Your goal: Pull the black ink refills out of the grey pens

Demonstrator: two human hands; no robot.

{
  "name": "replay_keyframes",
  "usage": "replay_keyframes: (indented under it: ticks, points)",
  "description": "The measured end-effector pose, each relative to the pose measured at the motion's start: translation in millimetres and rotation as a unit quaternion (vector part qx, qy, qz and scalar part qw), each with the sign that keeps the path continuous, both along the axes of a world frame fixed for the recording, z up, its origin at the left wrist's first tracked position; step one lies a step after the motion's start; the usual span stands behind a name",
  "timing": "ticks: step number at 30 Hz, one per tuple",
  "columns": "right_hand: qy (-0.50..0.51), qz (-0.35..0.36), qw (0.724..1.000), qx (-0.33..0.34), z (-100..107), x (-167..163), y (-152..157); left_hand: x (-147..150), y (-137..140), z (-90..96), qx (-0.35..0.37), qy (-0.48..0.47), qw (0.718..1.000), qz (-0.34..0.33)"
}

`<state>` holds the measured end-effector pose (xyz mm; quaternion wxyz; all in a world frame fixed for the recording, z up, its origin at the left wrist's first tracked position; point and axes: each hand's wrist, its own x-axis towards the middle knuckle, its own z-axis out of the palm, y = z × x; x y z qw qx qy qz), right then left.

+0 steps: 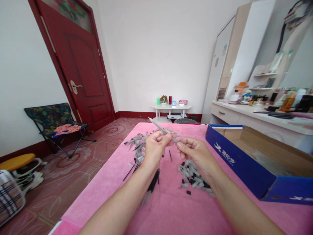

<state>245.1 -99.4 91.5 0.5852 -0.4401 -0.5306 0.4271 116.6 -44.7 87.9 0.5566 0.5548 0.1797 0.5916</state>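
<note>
Reading white characters on the blue box [241,163] at right, too small to make out. Left hand [154,147], curled palm-in, pinches a grey pen barrel [162,130] slanting far-left above the pink cloth [171,209]. Right hand [197,153] pinches its near tip, fingers pressed together. Loose caps [193,178] lie just beneath; more barrels [137,143] far-left.

Thin grey plastic pen barrel [162,130]: near end hidden inside left hand [154,148] and behind right-hand fingers [182,146]. Bundle of thin black refills [153,182] partly under left forearm. Blue cardboard box [241,164] cut by right edge; small grey caps [193,178] too small to make out.
</note>
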Motion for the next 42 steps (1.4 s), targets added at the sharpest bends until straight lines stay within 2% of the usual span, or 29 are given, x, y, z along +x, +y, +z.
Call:
replay_keyframes:
  ticks: [5,10,13,16,18,20,24,33,35,38,42]
  points:
    - [-0.029,-0.057,0.998,0.016,1,0,0,1,0,-1.2,-0.001,0.011,1.0,0.01]
    - [-0.074,-0.117,0.988,0.068,3,0,-1,0,2,-1.1,-0.027,0.009,0.999,0.017]
    - [-0.046,-0.092,0.994,0.029,4,-2,-3,-1,3,-0.9,-0.04,-0.004,0.999,0.008]
    - [0.027,-0.022,0.998,-0.05,4,-4,-3,0,2,-0.3,-0.041,-0.001,0.999,0.002]
    - [0.061,0.023,0.995,-0.075,2,-5,-3,0,1,0.2,-0.04,0.003,0.999,0.001]
    - [0.071,0.045,0.994,-0.07,0,-4,-1,0,0,0.5,-0.04,0.003,0.999,0.0]
    - [0.062,0.043,0.996,-0.042,-5,-1,1,1,0,0.3,-0.042,0.004,0.999,-0.004]
    - [-0.009,-0.034,0.999,-0.029,-1,2,0,-3,8,-2.6,-0.053,-0.006,0.998,0.026]
    - [0.015,-0.021,0.999,-0.037,0,2,0,-5,11,-3.0,-0.06,-0.008,0.998,0.029]
    - [0.108,0.018,0.992,-0.06,1,3,1,-5,12,-2.5,-0.062,-0.001,0.998,0.025]
    - [0.199,0.084,0.97,-0.115,-2,0,3,-3,4,2.6,-0.008,0.038,0.997,0.06]
